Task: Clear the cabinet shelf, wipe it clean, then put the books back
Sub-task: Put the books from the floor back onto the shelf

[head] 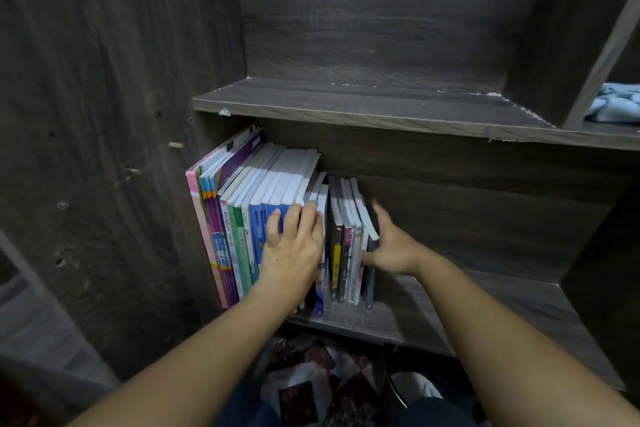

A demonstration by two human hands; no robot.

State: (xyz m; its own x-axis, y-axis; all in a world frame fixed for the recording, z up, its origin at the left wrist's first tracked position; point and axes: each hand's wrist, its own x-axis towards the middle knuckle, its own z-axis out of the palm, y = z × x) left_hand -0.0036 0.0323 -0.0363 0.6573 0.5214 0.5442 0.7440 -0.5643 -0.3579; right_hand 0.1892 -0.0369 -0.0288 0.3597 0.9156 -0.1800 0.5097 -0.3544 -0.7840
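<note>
While your left hand (293, 248) rests flat-fingered on the tall blue-spined books (258, 218), your spread-fingered right hand (393, 248) props the short dark-spined paperbacks (341, 250) upright.

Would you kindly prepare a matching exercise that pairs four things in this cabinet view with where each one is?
Things:
1. left hand
2. right hand
3. blue cloth
4. pink book

Places:
A. far left end of the books
B. compartment at the upper right
C. on the blue spines
D. right side of the smaller book group

Pairs: 1-C, 2-D, 3-B, 4-A
</note>
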